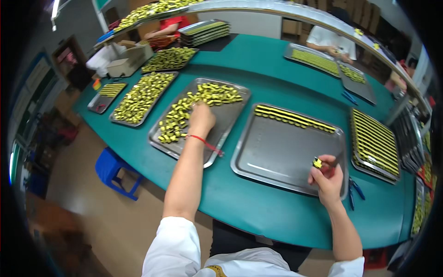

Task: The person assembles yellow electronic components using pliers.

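Note:
My left hand (201, 119) reaches into a metal tray (226, 122) of loose small yellow-and-black components (173, 127), its fingers bent together at the heap; whatever is between the fingertips is hidden. A red cord circles that wrist. My right hand (328, 181) is closed over the right part of a second metal tray (277, 147). Between its thumb and fingers it grips one yellow-and-black component (317, 162). Something dark red, too unclear to name, also shows within this hand. Neat rows of components (295, 118) line the far side of the second tray.
Blue-handled pliers (354, 191) lie beside the second tray. A full stack of component trays (374, 143) stands to the right; more loose parts fill a tray (143, 98) on the left. A shelf (277, 9) spans the green table (258, 207). Other people work across it.

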`<move>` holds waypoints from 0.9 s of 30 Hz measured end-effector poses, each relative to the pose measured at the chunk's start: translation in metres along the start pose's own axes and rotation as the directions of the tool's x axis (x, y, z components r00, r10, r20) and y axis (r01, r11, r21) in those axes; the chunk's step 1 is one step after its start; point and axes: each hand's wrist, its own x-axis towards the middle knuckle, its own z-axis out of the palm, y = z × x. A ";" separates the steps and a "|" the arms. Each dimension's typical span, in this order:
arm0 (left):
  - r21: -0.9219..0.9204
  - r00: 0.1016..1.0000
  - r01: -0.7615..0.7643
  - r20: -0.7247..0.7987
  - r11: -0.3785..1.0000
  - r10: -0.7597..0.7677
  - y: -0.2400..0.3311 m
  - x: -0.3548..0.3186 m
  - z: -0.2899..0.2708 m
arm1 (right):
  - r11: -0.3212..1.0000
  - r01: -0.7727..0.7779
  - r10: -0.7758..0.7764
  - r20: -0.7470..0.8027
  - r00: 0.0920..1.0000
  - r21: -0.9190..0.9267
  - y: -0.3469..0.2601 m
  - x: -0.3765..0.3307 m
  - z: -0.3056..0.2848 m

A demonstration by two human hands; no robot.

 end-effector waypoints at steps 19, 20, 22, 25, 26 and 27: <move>0.065 0.985 0.079 0.149 0.995 -0.088 0.014 -0.016 -0.025 | 0.164 0.064 -0.038 0.058 0.998 -0.984 0.033 0.129 -0.031; 0.006 0.985 0.080 0.152 0.997 -0.080 0.016 -0.017 -0.025 | 0.169 0.059 -0.044 0.052 0.998 -0.984 0.035 0.132 -0.030; -0.081 0.995 0.064 0.080 0.995 -0.058 0.024 -0.018 -0.024 | 0.203 0.041 -0.065 0.028 0.997 -0.978 0.039 0.137 -0.029; -0.422 0.983 -0.143 -0.168 0.895 0.078 0.022 -0.011 -0.013 | 0.191 0.023 -0.030 0.018 0.999 -0.981 0.040 0.143 -0.021; -0.419 0.982 -0.145 -0.172 0.896 0.078 0.021 -0.009 -0.009 | 0.194 0.026 -0.033 0.020 0.999 -0.981 0.039 0.144 -0.020; -0.635 0.983 -0.173 -0.152 0.753 0.098 0.030 -0.012 -0.008 | 0.197 0.035 -0.047 0.026 0.999 -0.980 0.040 0.144 -0.022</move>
